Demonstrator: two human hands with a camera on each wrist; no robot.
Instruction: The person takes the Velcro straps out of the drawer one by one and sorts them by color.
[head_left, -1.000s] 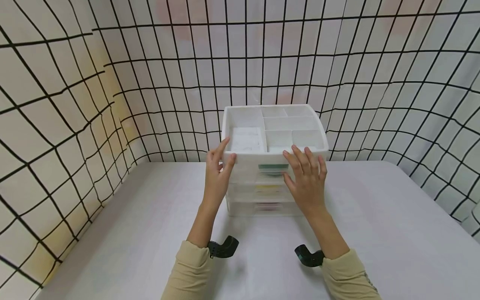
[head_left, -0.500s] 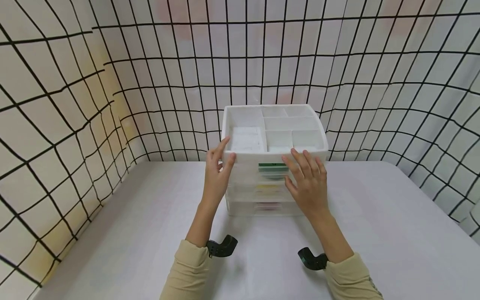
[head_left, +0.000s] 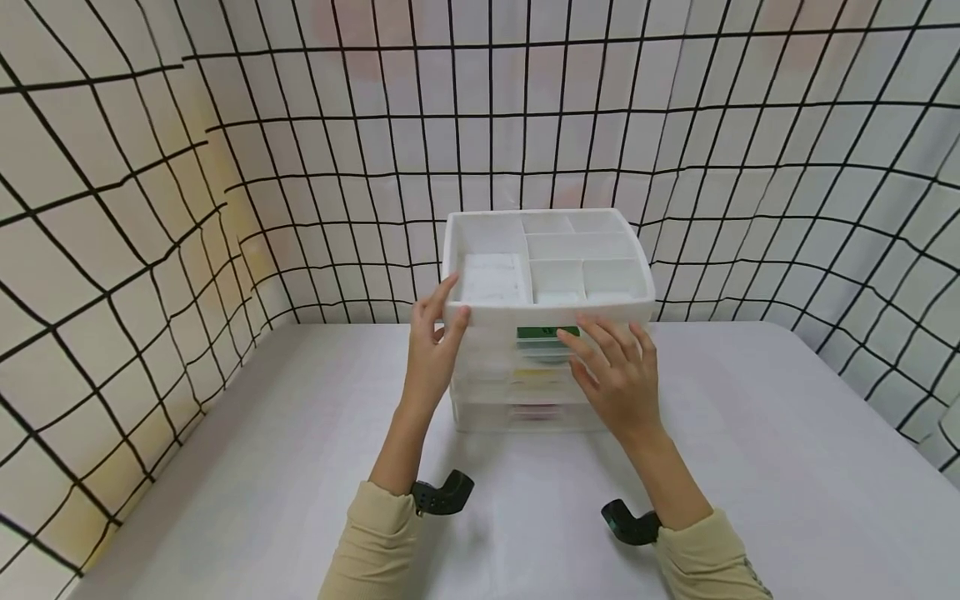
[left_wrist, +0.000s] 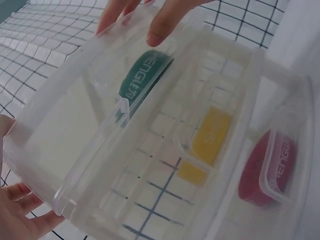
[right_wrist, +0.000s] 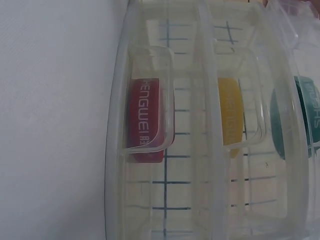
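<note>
A white desktop drawer unit (head_left: 480, 387) with clear drawers stands upright on the table. My left hand (head_left: 433, 354) holds its left front corner, the index finger on the top rim and the thumb at the front. My right hand (head_left: 618, 375) is before the top drawer, fingers slightly bent and spread; the head view does not settle whether they touch it. In the left wrist view, the right thumb (left_wrist: 159, 32) is near the green label (left_wrist: 145, 75) of the top drawer. Below come a yellow label (left_wrist: 214, 132) and a red label (left_wrist: 270, 167).
An open tray with white compartments (head_left: 491, 279) tops the unit. Behind it and to both sides rises black grid mesh (head_left: 360, 167) over white sheeting. A white cloth covers the table (head_left: 247, 467). Black wrist cameras (head_left: 444, 493) sit at both cuffs.
My right hand has slid down from the top rim to the front of the top drawer, uncovering more of the tray's front edge. The left hand and the drawer unit stay put.
</note>
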